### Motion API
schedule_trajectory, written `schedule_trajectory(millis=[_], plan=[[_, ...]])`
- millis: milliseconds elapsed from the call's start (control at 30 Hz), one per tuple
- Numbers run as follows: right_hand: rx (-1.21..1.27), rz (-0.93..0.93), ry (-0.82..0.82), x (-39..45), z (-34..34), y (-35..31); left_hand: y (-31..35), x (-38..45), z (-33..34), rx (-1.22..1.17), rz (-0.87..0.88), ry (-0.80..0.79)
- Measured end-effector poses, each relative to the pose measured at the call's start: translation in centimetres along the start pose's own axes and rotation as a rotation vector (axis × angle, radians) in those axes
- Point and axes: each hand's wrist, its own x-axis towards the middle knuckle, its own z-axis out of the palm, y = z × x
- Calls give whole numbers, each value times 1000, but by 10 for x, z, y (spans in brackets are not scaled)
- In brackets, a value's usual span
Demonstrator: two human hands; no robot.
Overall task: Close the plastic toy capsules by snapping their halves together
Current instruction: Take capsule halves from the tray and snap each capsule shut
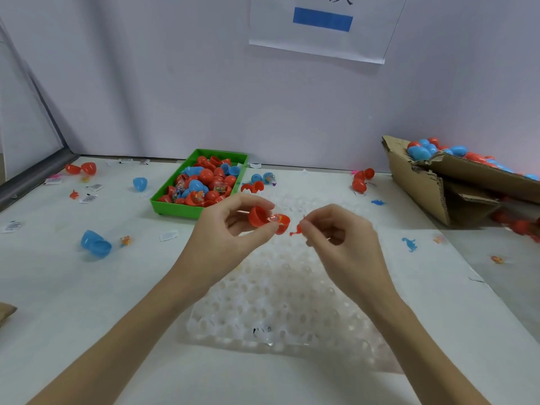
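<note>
While a clear dimpled tray [280, 305] lies nearest on the white tabletop [73, 287], the left hand [225, 232] grips an open red capsule [267, 219] above it and the right hand [336, 232] pinches a small red toy [295, 230] just beside. Farther back sit a green bin [178, 204] of capsules and a torn cardboard box [432, 182], against a pale wall [175, 83] bearing a paper notice [321, 39].

Left hand [230, 229] gripping open red capsule [267, 219] above white egg-cup tray [280, 302]; right hand [339, 232] pinching small red toy [295, 231] just beside it. Green tray [172, 204] of capsules behind.
</note>
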Motion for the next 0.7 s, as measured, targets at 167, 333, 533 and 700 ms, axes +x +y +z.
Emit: schedule_trajectory(millis=[167, 333, 533, 700], plan=[[56, -109, 162, 4, -7, -6, -2, -4, 7, 94, 83, 5], [-20, -177, 32, 0, -3, -6, -3, -7, 11, 218, 200, -57], [-190, -273, -70, -2, 1, -3, -6, -7, 10, 245, 232, -74], [-142, -196, -86, -4, 3, -1, -8, -6, 11, 188, 213, -58]])
